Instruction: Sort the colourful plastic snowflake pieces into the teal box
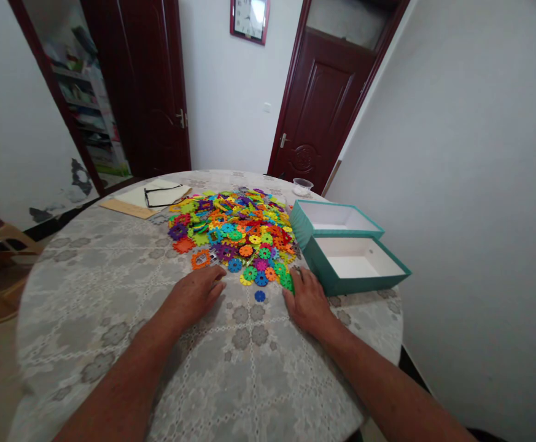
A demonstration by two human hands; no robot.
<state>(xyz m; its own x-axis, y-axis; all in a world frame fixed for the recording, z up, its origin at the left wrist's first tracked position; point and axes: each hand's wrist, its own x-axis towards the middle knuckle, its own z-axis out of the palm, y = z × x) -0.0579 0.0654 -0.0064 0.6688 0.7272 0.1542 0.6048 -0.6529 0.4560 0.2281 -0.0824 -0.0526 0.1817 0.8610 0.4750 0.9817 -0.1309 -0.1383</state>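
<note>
A heap of colourful plastic notched discs and square snap-together pieces (pixel 235 227) lies on the table. My left hand (pixel 196 294) rests on the cloth at the heap's near left, fingers loosely bent, thumb apart from the index finger, nothing visible between them. Just beyond it is an orange square piece (pixel 200 259). Palm down, my right hand (pixel 308 299) lies at the near right of the heap, its fingers stretched out beside a green disc (pixel 287 281); whether they touch it I cannot tell. A single blue disc (pixel 260 296) sits between both hands, apart from the heap.
To the right stand a green open box (pixel 362 285) and a lighter teal one (pixel 341 218) behind it. Glasses (pixel 164 196) lie on papers (pixel 132 209) at the back left. A clear bowl (pixel 302 186) stands at the far edge of the round table (pixel 93 288), near the wall.
</note>
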